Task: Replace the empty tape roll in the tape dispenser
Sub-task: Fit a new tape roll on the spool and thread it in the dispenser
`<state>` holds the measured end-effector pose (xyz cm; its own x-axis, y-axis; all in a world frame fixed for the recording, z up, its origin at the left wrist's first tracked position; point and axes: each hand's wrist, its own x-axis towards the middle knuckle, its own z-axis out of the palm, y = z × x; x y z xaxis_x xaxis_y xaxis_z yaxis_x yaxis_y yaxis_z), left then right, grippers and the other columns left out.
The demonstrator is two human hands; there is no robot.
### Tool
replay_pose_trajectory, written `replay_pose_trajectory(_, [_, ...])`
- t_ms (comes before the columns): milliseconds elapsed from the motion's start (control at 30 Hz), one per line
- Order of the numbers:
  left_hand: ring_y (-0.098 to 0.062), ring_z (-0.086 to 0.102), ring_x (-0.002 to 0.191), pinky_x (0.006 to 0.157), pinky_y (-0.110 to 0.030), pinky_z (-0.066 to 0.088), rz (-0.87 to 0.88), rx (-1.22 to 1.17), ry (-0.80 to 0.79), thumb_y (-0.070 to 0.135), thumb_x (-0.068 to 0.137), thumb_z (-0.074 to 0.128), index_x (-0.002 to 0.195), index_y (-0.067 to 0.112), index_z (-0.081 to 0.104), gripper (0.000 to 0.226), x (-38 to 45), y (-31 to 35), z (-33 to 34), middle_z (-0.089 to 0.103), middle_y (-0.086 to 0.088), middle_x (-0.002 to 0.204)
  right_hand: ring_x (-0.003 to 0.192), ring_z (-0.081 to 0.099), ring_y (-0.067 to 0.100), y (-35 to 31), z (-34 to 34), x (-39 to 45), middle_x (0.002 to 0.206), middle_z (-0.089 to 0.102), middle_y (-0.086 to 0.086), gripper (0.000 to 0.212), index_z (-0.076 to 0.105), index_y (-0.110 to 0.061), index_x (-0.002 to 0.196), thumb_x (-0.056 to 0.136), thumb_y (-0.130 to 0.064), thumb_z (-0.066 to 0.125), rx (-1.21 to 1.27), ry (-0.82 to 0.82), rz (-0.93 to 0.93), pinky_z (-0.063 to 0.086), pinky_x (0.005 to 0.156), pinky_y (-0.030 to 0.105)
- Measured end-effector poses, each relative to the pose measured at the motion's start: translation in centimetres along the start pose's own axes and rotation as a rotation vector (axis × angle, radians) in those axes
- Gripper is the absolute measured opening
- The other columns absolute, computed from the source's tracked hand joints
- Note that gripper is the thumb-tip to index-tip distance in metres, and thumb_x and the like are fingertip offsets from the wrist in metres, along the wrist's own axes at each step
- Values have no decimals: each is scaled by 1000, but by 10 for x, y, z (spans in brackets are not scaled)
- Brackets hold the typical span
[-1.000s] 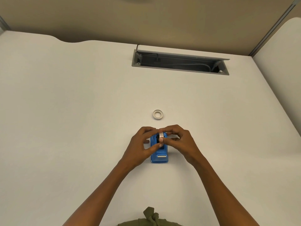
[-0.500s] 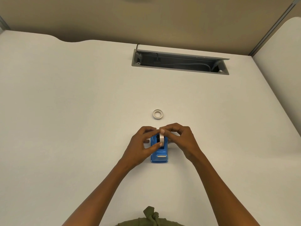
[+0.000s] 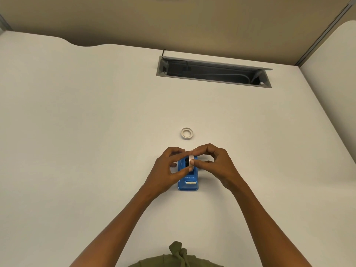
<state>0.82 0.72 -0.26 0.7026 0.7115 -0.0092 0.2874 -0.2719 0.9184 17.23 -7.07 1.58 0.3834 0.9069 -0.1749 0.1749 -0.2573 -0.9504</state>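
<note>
Fresh roll (image 3: 191,162) pinched in both hands (image 3: 167,170) (image 3: 215,166) over blue dispenser (image 3: 188,180).
Spare ring (image 3: 187,133), apparently the empty core, lying on table (image 3: 77,132) beyond; seating and threading yet to do.

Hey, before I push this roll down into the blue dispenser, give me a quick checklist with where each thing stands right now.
1. Roll gripped by both the left hand and the right hand: ok.
2. Roll over the slot of the dispenser: ok.
3. Roll fully seated: cannot tell.
4. Dispenser flat on the desk: ok.
5. Other ring clear of the work: ok.
6. Tape end facing the cutter: cannot tell.
</note>
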Motion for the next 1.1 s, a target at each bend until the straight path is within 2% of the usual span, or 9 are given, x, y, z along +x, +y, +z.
replay_pose_trajectory(133, [5, 50, 98, 75, 0, 42, -9, -4, 1, 28, 80, 69, 121, 26, 57, 43, 1, -1, 0, 47, 11, 114, 90, 65, 12, -2, 0, 2, 93, 71, 4, 17, 68, -15, 82, 69, -13, 79, 21, -8, -6, 53, 78, 18])
replay_pose_trajectory(267, [7, 50, 98, 75, 0, 43, -6, -6, 1, 27, 80, 69, 121, 26, 57, 43, 1, -1, 0, 47, 10, 114, 89, 65, 13, -5, 2, 1, 89, 70, 5, 15, 67, -21, 74, 70, -12, 79, 49, -4, -30, 52, 78, 18])
replay_pose_trajectory(433, [5, 50, 98, 75, -2, 44, -6, -8, 1, 28, 79, 69, 120, 29, 57, 42, 1, -1, -1, 48, 11, 115, 87, 66, 14, -3, 5, 2, 88, 71, 8, 12, 68, -15, 76, 70, -15, 79, 30, 38, -15, 53, 82, 28])
replay_pose_trajectory(633, [-7, 51, 104, 78, -10, 46, -8, 1, -5, 25, 79, 69, 121, 25, 57, 43, 0, -1, -1, 50, 6, 117, 86, 66, 15, -4, 4, 2, 86, 72, 3, 10, 72, -16, 78, 75, -24, 75, 9, 86, 5, 57, 79, 40])
replay_pose_trajectory(733, [-4, 52, 100, 75, -6, 46, -8, 0, -8, 27, 79, 70, 119, 32, 56, 43, 0, -1, -1, 48, 11, 114, 89, 66, 12, -10, -1, 0, 89, 72, 0, 11, 72, -18, 83, 75, -23, 75, -23, 50, 5, 58, 73, 32])
replay_pose_trajectory(800, [1, 52, 99, 76, -3, 45, -7, -10, -9, 29, 79, 70, 117, 34, 55, 42, 1, 0, -1, 48, 11, 113, 92, 65, 9, -12, -4, -4, 94, 71, -3, 21, 71, -23, 89, 70, -20, 79, -87, -2, -34, 56, 70, 26])
replay_pose_trajectory(867, [3, 51, 99, 77, -2, 44, -1, -12, -10, 30, 78, 70, 117, 34, 56, 41, 1, 0, -1, 48, 10, 113, 93, 64, 11, -14, -5, -6, 96, 70, -3, 27, 72, -22, 91, 66, -17, 82, -153, -25, -103, 54, 66, 28])
replay_pose_trajectory(967, [5, 51, 98, 77, -2, 44, 9, -13, -12, 27, 79, 70, 113, 38, 52, 41, 1, 1, -2, 48, 11, 113, 88, 64, 12, -17, -4, -4, 90, 69, -3, 22, 75, -18, 85, 65, -17, 83, -212, -15, -154, 53, 61, 27])
replay_pose_trajectory(1100, [6, 50, 96, 73, -1, 43, 3, 8, -13, 27, 79, 70, 118, 30, 57, 41, 2, 0, -2, 47, 12, 113, 80, 66, 12, -23, -4, 0, 82, 71, 0, 18, 76, -16, 80, 64, -17, 84, -214, -26, -137, 51, 61, 24])
